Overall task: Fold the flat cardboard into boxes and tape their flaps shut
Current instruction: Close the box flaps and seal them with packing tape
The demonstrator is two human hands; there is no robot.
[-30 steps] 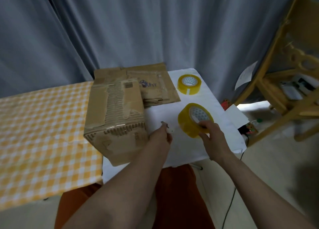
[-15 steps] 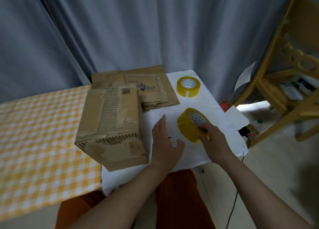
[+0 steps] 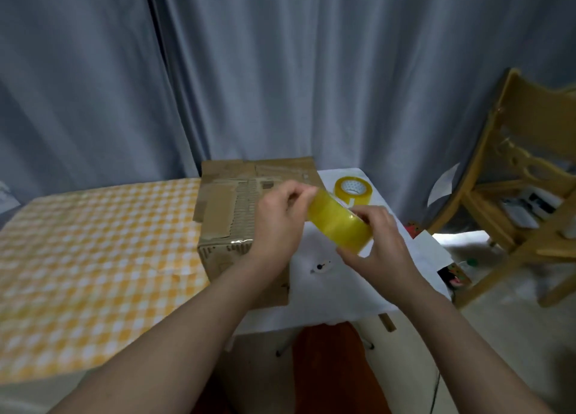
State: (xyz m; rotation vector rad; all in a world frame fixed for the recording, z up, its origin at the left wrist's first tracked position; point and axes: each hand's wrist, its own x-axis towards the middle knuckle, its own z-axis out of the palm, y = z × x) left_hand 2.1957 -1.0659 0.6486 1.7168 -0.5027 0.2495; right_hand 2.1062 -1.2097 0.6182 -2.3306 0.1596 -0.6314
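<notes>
The right hand point(image 3: 377, 245) grips the tape roll point(image 3: 339, 223) while the left hand point(image 3: 280, 223) pinches its edge, likely hunting the loose end to pull over the box point(image 3: 227, 226).

We can't read any text, label, brand or no. here. The box point(image 3: 230, 223) shows only torn paper and old tape, no print we can make out. The tape rolls' cores point(image 3: 352, 186) carry a dotted pattern, no letters. The paper sheet point(image 3: 442, 184) by the chair looks blank.
</notes>
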